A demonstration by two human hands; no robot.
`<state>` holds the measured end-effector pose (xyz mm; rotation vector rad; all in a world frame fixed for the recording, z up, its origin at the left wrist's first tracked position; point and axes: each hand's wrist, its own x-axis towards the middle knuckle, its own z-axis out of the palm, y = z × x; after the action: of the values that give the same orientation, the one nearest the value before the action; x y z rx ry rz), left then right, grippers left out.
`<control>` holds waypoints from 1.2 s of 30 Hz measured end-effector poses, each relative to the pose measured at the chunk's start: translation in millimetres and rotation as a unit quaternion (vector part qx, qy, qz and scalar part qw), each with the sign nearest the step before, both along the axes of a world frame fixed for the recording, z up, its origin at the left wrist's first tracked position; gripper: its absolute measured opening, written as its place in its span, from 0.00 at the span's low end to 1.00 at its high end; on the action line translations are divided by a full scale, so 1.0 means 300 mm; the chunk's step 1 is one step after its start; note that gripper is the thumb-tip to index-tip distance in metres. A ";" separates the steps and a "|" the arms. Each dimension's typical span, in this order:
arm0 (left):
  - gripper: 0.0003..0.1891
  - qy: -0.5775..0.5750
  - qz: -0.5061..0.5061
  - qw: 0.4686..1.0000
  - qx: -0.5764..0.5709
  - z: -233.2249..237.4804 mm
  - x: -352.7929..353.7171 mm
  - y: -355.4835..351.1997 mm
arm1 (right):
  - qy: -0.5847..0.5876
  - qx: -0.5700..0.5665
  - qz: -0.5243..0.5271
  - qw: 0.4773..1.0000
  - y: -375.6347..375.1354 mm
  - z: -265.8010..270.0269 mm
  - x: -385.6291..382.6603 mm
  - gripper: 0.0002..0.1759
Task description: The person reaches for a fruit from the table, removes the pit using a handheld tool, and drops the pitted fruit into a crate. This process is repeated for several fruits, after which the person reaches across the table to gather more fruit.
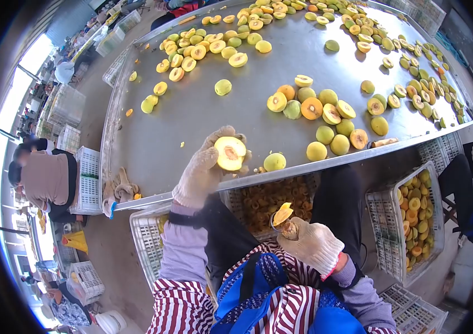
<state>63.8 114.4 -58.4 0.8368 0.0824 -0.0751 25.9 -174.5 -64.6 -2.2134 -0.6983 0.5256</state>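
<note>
At table (153,133) | left hand (202,167) raised, holding fruit (229,153) | right hand (311,245) lower, gripping tool (288,229)

Fruit-processing workshop: one broad metal table (192,122), halved fruit (198,52) spread over it. Plastic crates (384,234) of fruit by the table's near edge; more crates (65,106) and other people (47,175) left of the table

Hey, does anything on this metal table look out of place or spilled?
Two small oddities: what looks like a crumpled glove lies unworn at the near left corner of the table, and pale scraps litter it between the left hand and a yellow-green fruit.
</note>
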 end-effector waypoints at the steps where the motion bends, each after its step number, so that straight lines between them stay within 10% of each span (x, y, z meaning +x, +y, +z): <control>1: 0.35 -0.033 0.009 0.998 0.044 0.024 -0.018 -0.037 | -0.063 0.022 0.012 0.998 0.003 -0.011 -0.001 0.17; 4: 0.29 -0.139 0.044 0.942 0.304 0.111 -0.106 -0.206 | -0.099 -0.023 0.017 0.995 0.027 0.006 0.004 0.15; 6: 0.22 -0.307 -0.024 0.660 0.685 0.137 -0.093 -0.277 | -0.103 -0.041 0.019 0.994 0.039 0.014 0.008 0.15; 9: 0.17 -0.099 0.107 0.543 0.827 0.074 -0.066 -0.298 | -0.113 -0.048 0.016 0.992 0.030 0.029 -0.014 0.16; 10: 0.17 -0.103 0.108 0.543 0.827 0.064 -0.056 -0.291 | -0.121 -0.042 0.010 0.992 0.023 0.033 -0.014 0.16; 13: 0.17 0.006 0.128 0.864 0.486 0.036 -0.073 -0.266 | -0.111 -0.042 -0.002 0.993 0.001 0.042 -0.013 0.17; 16: 0.17 0.035 0.055 0.958 0.279 0.078 -0.103 -0.273 | -0.124 -0.025 -0.005 0.992 0.001 0.059 -0.002 0.17; 18: 0.13 -0.052 0.054 0.916 0.395 0.106 -0.125 -0.275 | -0.135 -0.035 -0.006 0.990 -0.001 0.071 0.001 0.17; 22: 0.17 0.060 -0.123 0.975 0.173 0.153 -0.127 -0.158 | -0.136 -0.001 0.000 0.991 -0.022 0.070 -0.001 0.16; 26: 0.17 -0.062 -0.392 0.897 0.195 0.097 -0.119 -0.146 | -0.057 0.053 0.074 0.994 -0.036 0.049 -0.002 0.17; 30: 0.15 -0.053 -0.356 0.908 0.213 0.101 -0.139 -0.155 | 0.098 0.031 0.027 0.994 -0.035 0.046 -0.003 0.21; 36: 0.19 0.031 -0.175 0.909 0.377 0.094 -0.195 -0.211 | -0.069 -0.040 0.016 0.997 -0.034 0.020 -0.007 0.16</control>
<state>5.4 51.2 -30.2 1.6210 0.0165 -0.4283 23.8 -184.6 -58.6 -2.3327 -0.7990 0.4264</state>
